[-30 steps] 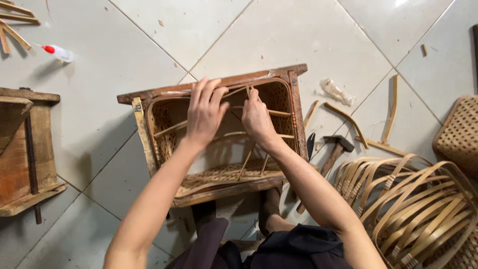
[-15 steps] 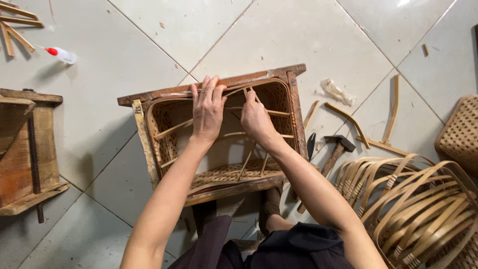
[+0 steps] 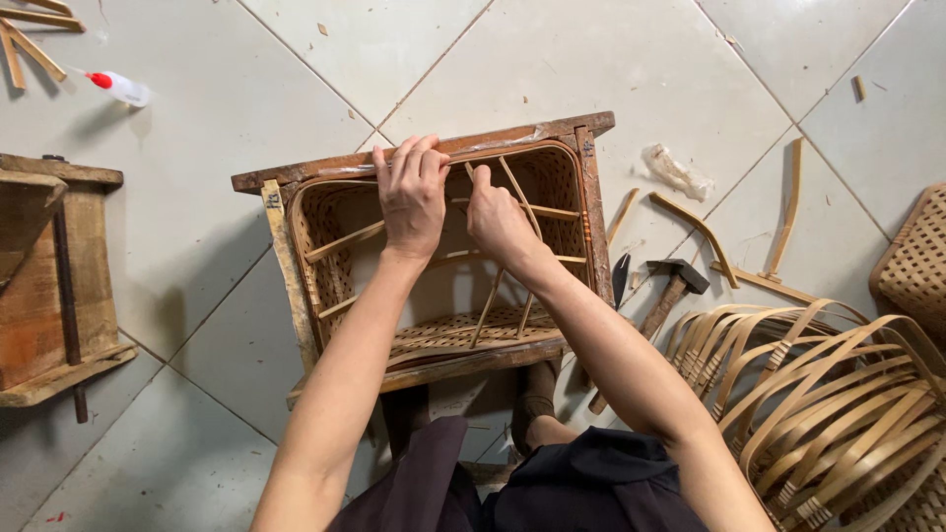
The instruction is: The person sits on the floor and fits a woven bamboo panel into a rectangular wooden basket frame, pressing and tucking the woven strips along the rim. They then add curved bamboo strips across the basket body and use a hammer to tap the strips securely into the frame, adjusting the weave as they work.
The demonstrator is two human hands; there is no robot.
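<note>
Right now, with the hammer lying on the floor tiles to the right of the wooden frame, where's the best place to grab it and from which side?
Probably the wooden handle, mid-length, from above. The hammer lies flat on the tile, its dark head at the far end and the handle running back toward the person, partly hidden by the right forearm. The right hand is nearer, though busy at the woven basket.

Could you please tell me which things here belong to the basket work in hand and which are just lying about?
In hand:
left hand
right hand
woven basket
wooden frame
bamboo strips

Lying about:
hammer
glue bottle
bundle of bent strips
wooden box
</note>
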